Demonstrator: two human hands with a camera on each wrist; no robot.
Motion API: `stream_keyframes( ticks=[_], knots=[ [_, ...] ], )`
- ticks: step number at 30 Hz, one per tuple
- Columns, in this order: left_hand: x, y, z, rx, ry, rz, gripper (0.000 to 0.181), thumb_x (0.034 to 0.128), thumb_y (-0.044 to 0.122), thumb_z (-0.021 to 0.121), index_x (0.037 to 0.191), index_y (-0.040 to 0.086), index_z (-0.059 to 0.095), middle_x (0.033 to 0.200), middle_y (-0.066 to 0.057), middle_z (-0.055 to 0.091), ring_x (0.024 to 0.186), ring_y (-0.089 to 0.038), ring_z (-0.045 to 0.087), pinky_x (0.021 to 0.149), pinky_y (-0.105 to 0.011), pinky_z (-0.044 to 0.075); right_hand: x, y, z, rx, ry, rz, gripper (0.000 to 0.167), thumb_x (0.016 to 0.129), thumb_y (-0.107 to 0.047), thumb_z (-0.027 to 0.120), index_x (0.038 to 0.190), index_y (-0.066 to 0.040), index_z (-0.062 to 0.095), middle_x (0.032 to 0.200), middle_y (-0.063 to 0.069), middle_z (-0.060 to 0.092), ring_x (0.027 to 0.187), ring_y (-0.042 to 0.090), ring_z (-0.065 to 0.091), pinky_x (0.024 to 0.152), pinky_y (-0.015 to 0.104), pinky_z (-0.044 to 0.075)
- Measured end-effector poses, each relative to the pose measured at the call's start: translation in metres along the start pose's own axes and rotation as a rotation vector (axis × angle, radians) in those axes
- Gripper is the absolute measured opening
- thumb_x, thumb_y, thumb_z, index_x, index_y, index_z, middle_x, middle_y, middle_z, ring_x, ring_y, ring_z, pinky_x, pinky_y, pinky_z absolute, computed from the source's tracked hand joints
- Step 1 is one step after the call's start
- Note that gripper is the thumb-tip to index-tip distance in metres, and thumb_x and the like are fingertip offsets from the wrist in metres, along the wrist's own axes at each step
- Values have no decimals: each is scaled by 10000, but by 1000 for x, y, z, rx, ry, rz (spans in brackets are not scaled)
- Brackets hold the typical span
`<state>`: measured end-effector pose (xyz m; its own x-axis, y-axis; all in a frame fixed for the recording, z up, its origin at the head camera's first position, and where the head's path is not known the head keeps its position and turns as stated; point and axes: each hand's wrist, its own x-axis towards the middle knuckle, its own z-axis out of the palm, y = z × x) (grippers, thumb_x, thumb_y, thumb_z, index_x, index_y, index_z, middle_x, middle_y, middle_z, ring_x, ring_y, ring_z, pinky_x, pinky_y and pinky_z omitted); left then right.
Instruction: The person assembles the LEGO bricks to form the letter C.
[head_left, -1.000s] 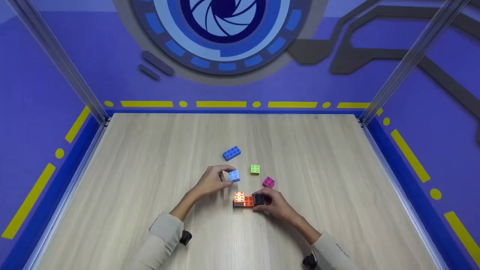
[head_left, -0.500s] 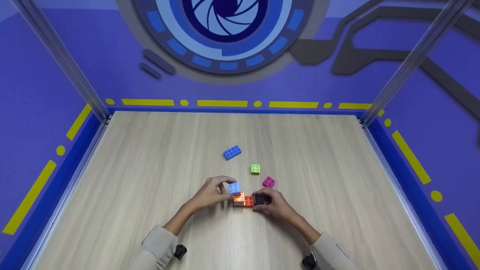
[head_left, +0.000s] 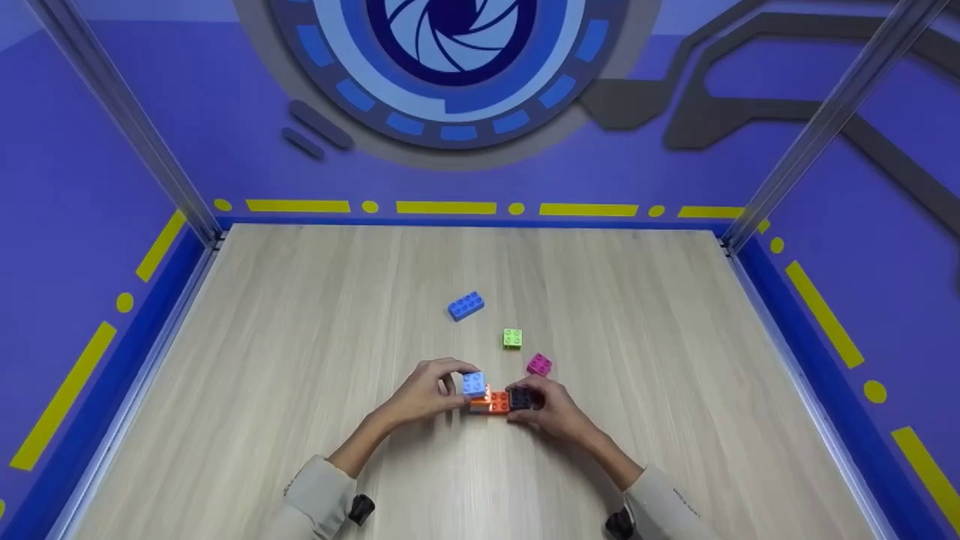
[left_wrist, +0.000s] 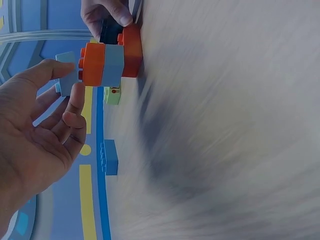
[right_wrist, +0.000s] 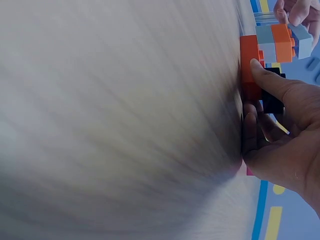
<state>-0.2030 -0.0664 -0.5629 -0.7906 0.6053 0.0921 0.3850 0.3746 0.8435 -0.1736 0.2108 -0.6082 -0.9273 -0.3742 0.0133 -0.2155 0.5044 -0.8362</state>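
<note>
My left hand [head_left: 426, 391] pinches a light blue toy building brick [head_left: 473, 385] between thumb and fingers, over the left end of a small brick stack. In the left wrist view, this brick sits slightly tilted against the studs of an orange brick [left_wrist: 93, 65], some studs still showing. Under the orange brick is a grey-blue brick [left_wrist: 113, 66], which stands on a long red-orange base brick [right_wrist: 249, 75] on the table. A black brick [head_left: 519, 398] is on the base's right end. My right hand [head_left: 559, 411] grips that end, its thumb on the base's side.
A lime green brick [head_left: 512, 339] and a magenta brick [head_left: 539, 364] lie loose just behind the stack. Farther back lies a longer blue brick [head_left: 466, 306]. Blue-purple panels [head_left: 480, 180] border the wooden table [head_left: 315, 300] at the back and both sides.
My left hand has brought the light blue brick toward me, from behind the stack to over the orange brick. My right hand has stayed in place on the stack.
</note>
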Motion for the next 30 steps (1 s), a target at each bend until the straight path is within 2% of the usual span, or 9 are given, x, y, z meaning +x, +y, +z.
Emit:
stream_keyframes(
  ticks=[6,15,19,23,26,30],
  knots=[
    [1,1,2,29,-1,54,406,845,24,758,1246,48,703,1167,-110,734,758,-21,588,655,-167,463,1,0,0,-2,0,3,402,823,-182,852,1187,-80,716,1161,78,710,1121,237,617,1015,326,451],
    [2,4,6,121,-6,60,408,856,46,756,1261,67,706,1145,-82,728,767,-75,636,690,-234,513,0,1,-1,1,7,-1,404,825,-167,850,1193,-73,713,1170,90,712,1135,251,619,1030,332,445],
    [2,4,7,113,-7,55,403,862,65,768,1260,69,707,1148,-80,723,782,-148,664,698,-261,529,0,1,0,-1,7,-26,403,824,-163,850,1187,-58,712,1164,105,713,1126,278,623,1015,323,446],
    [2,1,9,103,5,58,392,879,184,805,1245,75,716,1134,-75,727,806,-204,680,712,-233,508,0,2,0,-2,14,-30,405,812,-158,857,1177,-55,714,1155,104,715,1117,282,626,1009,312,445],
    [3,-1,10,86,26,52,400,869,254,819,1220,84,732,1110,-63,730,821,-198,671,717,-208,490,0,2,0,-4,19,-25,402,808,-146,857,1172,-53,714,1152,103,716,1114,266,626,1007,313,446],
    [4,-5,12,48,44,53,384,860,249,824,1200,87,747,1028,-65,719,764,-109,582,675,-177,445,-1,1,0,-11,13,-18,390,816,-146,855,1167,-50,716,1147,100,716,1102,232,619,993,308,453]
  ],
)
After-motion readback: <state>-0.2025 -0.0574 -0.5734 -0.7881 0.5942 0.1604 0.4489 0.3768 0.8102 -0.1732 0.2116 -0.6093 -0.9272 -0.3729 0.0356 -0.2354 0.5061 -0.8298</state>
